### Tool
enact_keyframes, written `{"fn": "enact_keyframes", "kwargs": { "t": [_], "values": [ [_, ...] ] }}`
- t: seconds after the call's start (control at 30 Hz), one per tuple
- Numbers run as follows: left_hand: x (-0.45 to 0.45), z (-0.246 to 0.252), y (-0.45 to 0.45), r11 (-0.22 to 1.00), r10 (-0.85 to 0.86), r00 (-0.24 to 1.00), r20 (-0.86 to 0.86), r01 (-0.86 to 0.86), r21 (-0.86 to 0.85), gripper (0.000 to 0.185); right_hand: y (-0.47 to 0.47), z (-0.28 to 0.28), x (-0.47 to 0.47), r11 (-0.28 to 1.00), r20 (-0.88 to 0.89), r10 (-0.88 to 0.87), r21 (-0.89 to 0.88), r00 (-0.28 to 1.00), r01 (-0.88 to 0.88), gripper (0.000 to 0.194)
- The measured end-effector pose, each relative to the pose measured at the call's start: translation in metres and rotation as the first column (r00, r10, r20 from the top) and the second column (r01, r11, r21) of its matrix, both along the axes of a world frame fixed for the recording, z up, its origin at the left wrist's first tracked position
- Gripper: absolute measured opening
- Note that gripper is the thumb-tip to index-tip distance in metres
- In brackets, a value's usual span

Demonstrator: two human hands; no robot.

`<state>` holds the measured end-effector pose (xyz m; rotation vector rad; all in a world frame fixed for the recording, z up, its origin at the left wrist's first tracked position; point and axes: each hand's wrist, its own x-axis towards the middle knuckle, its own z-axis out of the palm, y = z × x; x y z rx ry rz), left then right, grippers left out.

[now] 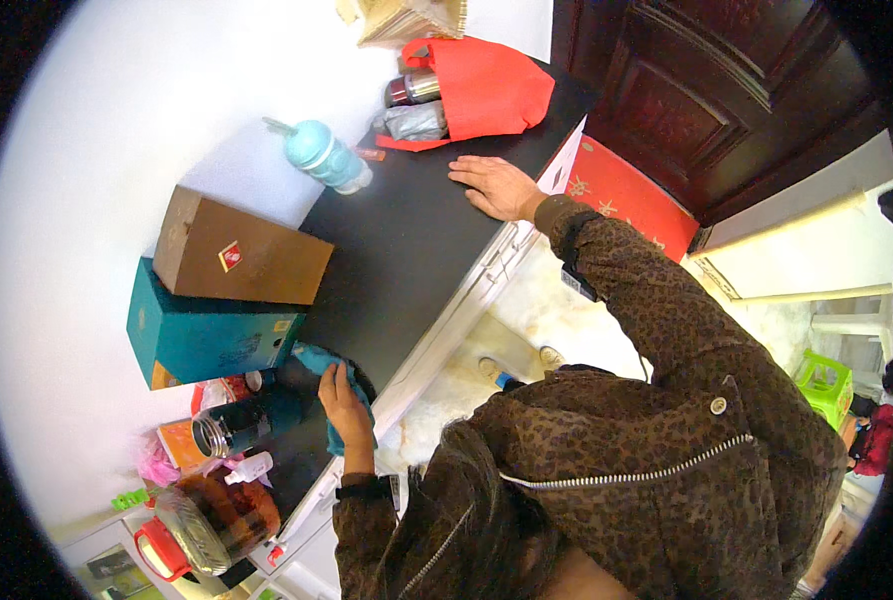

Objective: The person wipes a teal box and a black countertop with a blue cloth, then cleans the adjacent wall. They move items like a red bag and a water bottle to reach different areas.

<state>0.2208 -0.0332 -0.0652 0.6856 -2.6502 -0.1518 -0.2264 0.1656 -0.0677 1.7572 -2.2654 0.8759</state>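
My left hand [346, 409] lies over a teal cloth [334, 440] at the near edge of a black countertop [394, 255], beside a round dark item partly hidden by the cloth. My right hand [500, 187] rests palm down on the counter, near its front edge, fingers extended and empty. Above it in the view lies a red fabric bag [495, 94] with a metallic flask [414, 88] and a grey plastic bundle at its mouth. A light blue bottle [326, 157] stands near the wall. A teal box [213, 334] and a brown box [244, 251] are left of my left hand.
At the lower left are a dark open-mouthed bottle [247, 424], a small white bottle [250, 467] and a large jar with a red lid [213, 521]. A red box [630, 195] stands beside the dark door [671, 120]. A green plastic stool [824, 382] is at the far right.
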Motion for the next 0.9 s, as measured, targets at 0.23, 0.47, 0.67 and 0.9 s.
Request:
{"fn": "enact_keyframes", "kwargs": {
  "t": [0.23, 0.47, 0.67, 0.9],
  "values": [
    [-0.193, -0.002, 0.055, 0.975, -0.223, 0.974, -0.044, 0.223, -0.006, 0.043, 0.002, -0.010, -0.003, 0.999, 0.113, -0.031, -0.016, 0.993, 0.033, 0.044],
    [-0.350, -0.008, 0.087, 0.921, -0.389, 0.906, -0.165, 0.385, -0.059, 0.029, 0.000, -0.014, -0.004, 0.991, 0.127, -0.106, -0.066, 0.986, 0.115, 0.049],
    [-0.315, -0.006, 0.082, 0.928, -0.369, 0.915, -0.162, 0.353, -0.119, 0.029, 0.001, -0.011, -0.003, 0.993, 0.129, -0.103, -0.040, 0.986, 0.109, 0.045],
    [-0.109, -0.009, 0.036, 0.998, -0.038, 0.999, 0.010, 0.039, -0.046, 0.028, 0.000, -0.015, -0.005, 0.995, 0.055, -0.092, -0.040, 0.994, 0.094, 0.042]
  ]
}}
